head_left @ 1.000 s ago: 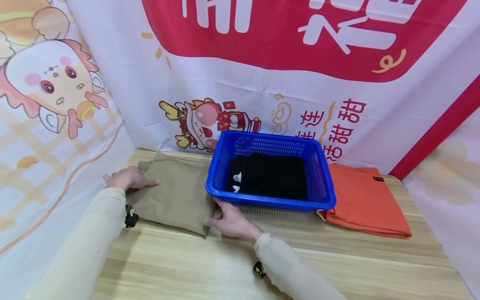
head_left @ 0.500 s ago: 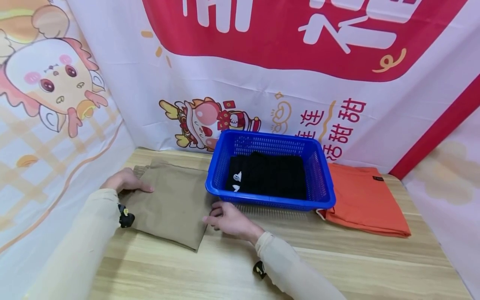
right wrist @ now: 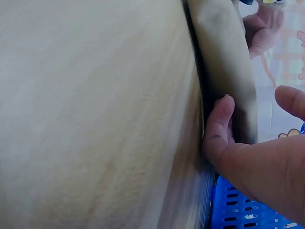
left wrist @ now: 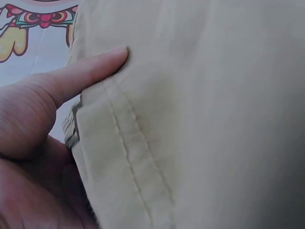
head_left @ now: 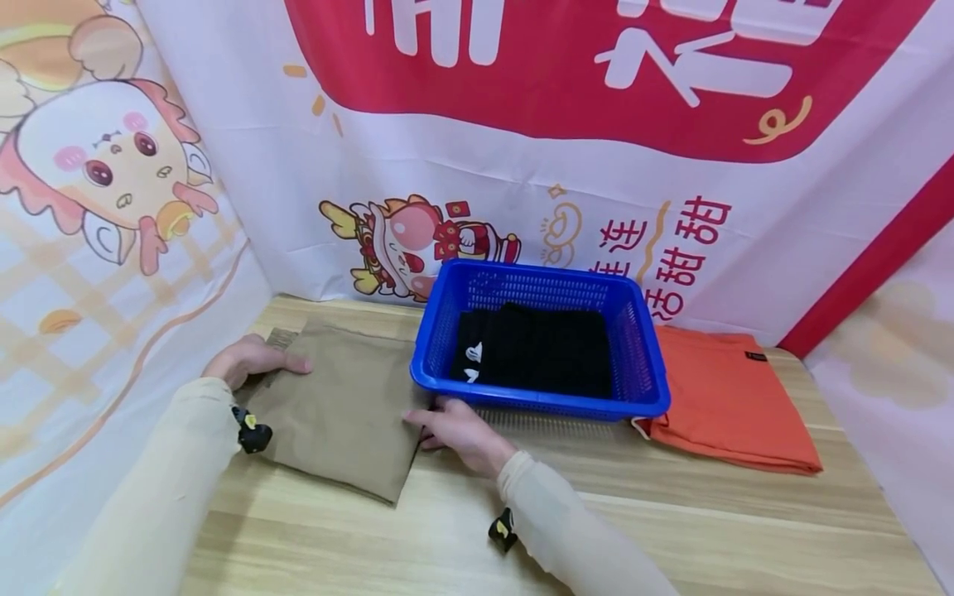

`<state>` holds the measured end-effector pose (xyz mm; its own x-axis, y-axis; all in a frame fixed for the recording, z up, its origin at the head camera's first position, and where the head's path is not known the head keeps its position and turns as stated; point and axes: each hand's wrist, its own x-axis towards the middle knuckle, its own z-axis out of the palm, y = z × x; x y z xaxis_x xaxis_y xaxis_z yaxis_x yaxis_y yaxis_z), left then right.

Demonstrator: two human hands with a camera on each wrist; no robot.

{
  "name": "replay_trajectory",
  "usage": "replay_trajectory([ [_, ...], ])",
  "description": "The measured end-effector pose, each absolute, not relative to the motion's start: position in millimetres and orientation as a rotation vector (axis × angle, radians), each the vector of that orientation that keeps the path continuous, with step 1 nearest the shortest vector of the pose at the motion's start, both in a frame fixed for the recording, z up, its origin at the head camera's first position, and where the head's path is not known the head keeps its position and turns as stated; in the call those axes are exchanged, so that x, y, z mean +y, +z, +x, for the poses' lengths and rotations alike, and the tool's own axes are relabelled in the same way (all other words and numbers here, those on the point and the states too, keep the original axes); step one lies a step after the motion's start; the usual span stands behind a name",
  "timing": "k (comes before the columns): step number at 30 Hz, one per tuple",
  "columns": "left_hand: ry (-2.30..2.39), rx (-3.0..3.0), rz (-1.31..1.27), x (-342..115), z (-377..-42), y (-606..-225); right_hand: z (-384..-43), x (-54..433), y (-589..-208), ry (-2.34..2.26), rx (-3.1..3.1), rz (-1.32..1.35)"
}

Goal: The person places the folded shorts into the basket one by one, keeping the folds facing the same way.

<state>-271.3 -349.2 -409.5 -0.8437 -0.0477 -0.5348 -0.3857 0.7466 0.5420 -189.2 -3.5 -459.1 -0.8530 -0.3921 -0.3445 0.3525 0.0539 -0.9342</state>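
Note:
A folded khaki garment lies on the left part of the table, with a gathered elastic strip showing at its far left corner. My left hand grips its left edge. In the left wrist view the thumb presses on top, while the other fingers are partly hidden under the cloth beside a double-stitched seam. At the garment's right edge is my right hand. The right wrist view has its bent fingers touching the cloth's edge, the thumb raised apart from the cloth.
A blue plastic basket stands right of the garment, holding folded black clothing with white prints. Farther right lies a folded orange garment with a pale cord. A printed cloth backdrop hangs behind the wooden table.
The khaki garment has shifted slightly toward me and to the left, with my left hand on it. My right hand has stayed near its right edge, changing its finger position.

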Motion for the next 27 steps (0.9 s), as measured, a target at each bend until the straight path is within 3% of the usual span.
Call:
replay_trajectory([
  [27, 1.101, 2.249, -0.223, -362, -267, -400, -192, -12, -463, -1.950, 1.545, 0.081],
])
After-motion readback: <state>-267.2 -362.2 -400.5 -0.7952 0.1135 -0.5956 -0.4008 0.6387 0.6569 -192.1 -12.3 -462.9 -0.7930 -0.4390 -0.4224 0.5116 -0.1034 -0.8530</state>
